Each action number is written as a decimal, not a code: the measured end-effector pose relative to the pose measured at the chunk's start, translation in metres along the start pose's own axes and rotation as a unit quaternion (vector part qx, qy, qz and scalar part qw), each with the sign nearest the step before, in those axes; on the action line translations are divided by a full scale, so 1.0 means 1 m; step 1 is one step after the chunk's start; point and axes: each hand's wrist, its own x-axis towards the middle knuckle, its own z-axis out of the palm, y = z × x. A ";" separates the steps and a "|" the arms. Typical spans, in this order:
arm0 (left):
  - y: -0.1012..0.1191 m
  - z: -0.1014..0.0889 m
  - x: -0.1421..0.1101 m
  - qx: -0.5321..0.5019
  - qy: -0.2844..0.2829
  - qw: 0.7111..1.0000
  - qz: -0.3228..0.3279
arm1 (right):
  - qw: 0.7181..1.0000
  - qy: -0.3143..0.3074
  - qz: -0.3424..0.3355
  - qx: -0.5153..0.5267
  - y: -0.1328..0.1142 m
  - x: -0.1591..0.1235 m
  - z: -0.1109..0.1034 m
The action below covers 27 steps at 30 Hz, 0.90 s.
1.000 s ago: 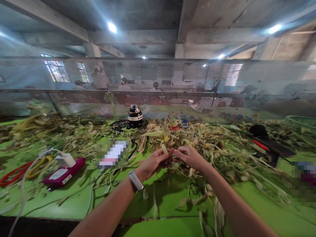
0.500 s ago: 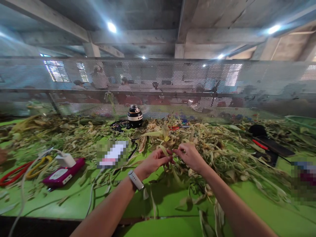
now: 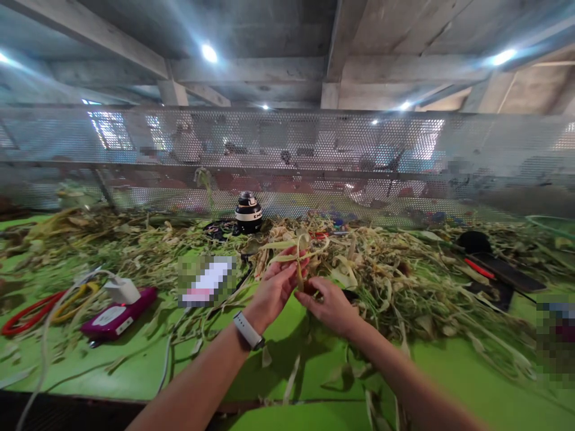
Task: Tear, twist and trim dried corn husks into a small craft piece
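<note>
My left hand (image 3: 279, 286), with a white band on the wrist, is closed round a pale yellow-green leaf strip (image 3: 300, 263) that looks dried. The strip bends into a loop above the fingertips. Just to the right and a little lower, the thumb and finger of my right hand (image 3: 327, 304) pinch at the lower end of the same strip. Part of that grip is hidden. Right behind both hands lies a heap of dried leaf strips (image 3: 381, 263), with one broad pale leaf (image 3: 344, 272) near the right hand.
A black bottle with a white band (image 3: 248, 214) stands at the back, before a perforated metal screen (image 3: 287, 137). Left of my hands lie a phone-like blurred panel (image 3: 208, 280) and a purple power strip (image 3: 117, 317) with a white plug and cable. Loose leaves cover much of the green table (image 3: 179, 371).
My left hand has turned more upright with the strip, now raised in a loop. My right hand has shifted left and down, below the left fingertips. The view has moved slightly.
</note>
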 end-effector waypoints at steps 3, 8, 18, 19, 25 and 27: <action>0.000 0.000 0.000 -0.004 -0.009 1.000 0.004 | 0.998 0.019 0.030 0.060 0.002 0.000 0.001; 0.000 -0.001 0.003 -0.007 0.008 1.000 0.006 | 0.980 0.089 0.105 0.141 0.012 0.002 -0.008; -0.007 0.003 0.001 0.021 0.027 0.999 0.000 | 0.990 -0.013 0.062 0.128 0.006 0.001 0.014; -0.008 0.003 0.001 0.026 0.027 0.999 0.003 | 0.989 -0.010 0.067 0.134 0.007 0.001 0.015; -0.012 0.001 0.001 0.028 0.047 0.999 0.004 | 0.987 -0.041 0.044 0.147 0.010 0.000 0.015; -0.014 0.000 0.002 0.022 0.051 0.998 0.003 | 0.987 -0.053 0.042 0.146 0.010 0.000 0.015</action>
